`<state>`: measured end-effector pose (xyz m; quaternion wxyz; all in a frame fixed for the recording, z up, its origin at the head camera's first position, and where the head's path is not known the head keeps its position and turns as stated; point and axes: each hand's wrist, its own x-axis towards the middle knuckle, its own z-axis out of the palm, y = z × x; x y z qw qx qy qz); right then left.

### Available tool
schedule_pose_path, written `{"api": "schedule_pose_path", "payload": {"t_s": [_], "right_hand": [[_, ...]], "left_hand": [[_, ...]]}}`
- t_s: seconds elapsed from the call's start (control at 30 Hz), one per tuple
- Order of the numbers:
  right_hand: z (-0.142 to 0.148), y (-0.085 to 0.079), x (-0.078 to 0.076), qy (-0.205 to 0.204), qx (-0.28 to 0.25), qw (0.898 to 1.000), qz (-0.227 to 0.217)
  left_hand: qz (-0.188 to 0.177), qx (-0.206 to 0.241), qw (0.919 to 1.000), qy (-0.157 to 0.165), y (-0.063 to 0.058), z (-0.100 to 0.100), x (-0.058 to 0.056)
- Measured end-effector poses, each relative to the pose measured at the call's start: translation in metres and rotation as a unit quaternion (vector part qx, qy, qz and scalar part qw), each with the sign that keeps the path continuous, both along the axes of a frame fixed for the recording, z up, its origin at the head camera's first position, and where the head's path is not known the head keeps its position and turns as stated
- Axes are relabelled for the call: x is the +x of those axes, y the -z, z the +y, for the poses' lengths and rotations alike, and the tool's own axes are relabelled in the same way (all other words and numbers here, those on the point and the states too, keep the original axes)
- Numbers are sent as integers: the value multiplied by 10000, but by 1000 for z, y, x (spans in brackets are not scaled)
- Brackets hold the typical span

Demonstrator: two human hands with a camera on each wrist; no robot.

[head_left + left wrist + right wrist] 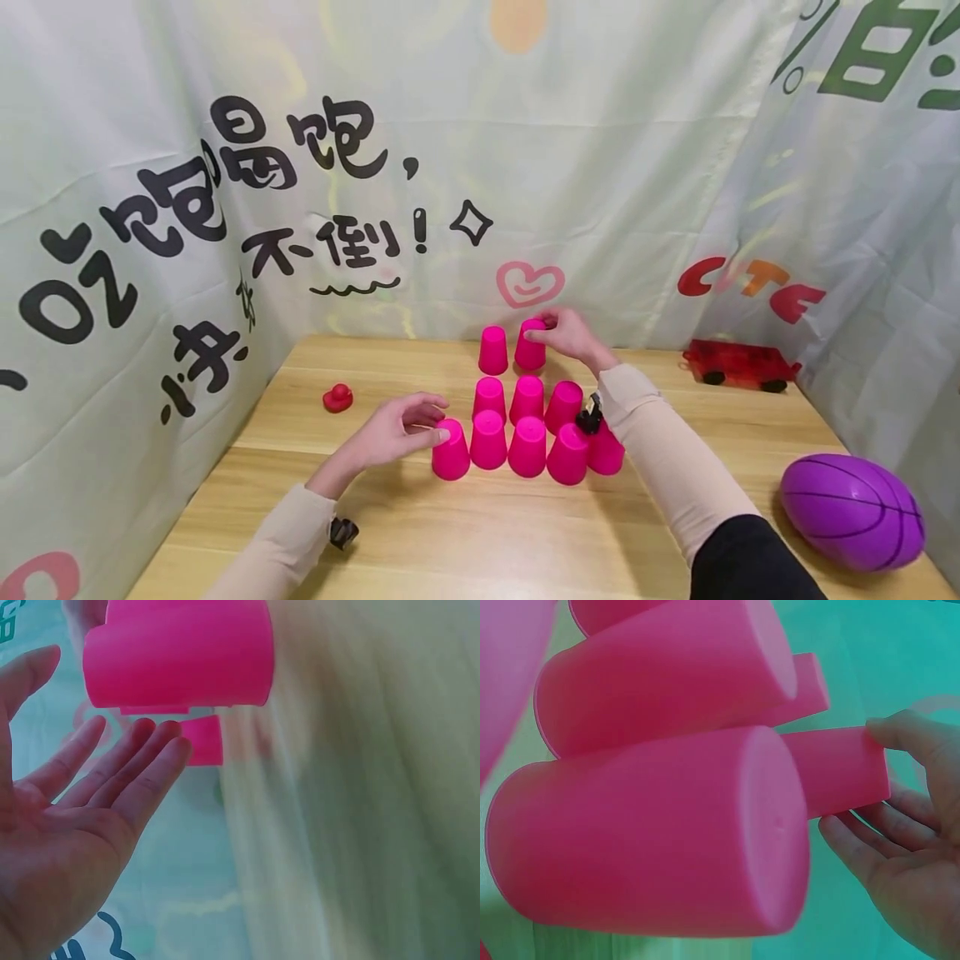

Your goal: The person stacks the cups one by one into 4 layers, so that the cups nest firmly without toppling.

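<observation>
Pink cups stand upside down in rows on the table. At the back stand two: a back left cup (493, 350) and a back right cup (530, 354). My right hand (570, 335) holds the back right cup near its top, thumb on one side and fingers on the other. In the head view my left hand (396, 429) is beside the leftmost front cup (451, 450), its thumb overlapping the top. The left wrist view shows the fingers of that hand (82, 810) spread loosely, below a pink cup (180, 656). A near cup (645, 832) partly covers the held one in the right wrist view.
A small red rubber duck (338, 398) sits at the left on the wooden table (420, 542). To the far right are a red toy cart (741, 364) and a purple ball (853, 512). Printed cloth (600, 167) hangs behind the table.
</observation>
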<state>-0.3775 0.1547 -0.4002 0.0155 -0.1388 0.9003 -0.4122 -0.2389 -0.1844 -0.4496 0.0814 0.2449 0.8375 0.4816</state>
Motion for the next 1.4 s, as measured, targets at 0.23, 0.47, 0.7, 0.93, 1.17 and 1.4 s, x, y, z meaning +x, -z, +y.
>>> {"api": "schedule_pose_path", "payload": {"t_s": [0.23,0.47,0.7,0.93,1.17,1.4], "right_hand": [[-4,7,-5,49,121,9999,-101],[-8,7,-10,-131,224,9997,18],[-8,7,-12,-237,212,9993,-213],[-8,10,-14,-243,259,9987,-368],[-9,11,-13,-205,337,9981,-471],[-11,11,-12,-156,299,9975,-629]], "left_hand": [[-140,66,9999,-52,5,2,4],[-148,80,9998,-54,7,4,5],[-118,135,9998,-8,6,6,6],[-230,186,9996,31,9,6,10],[-250,173,9995,50,15,5,10],[-329,160,9993,24,16,5,11]]}}
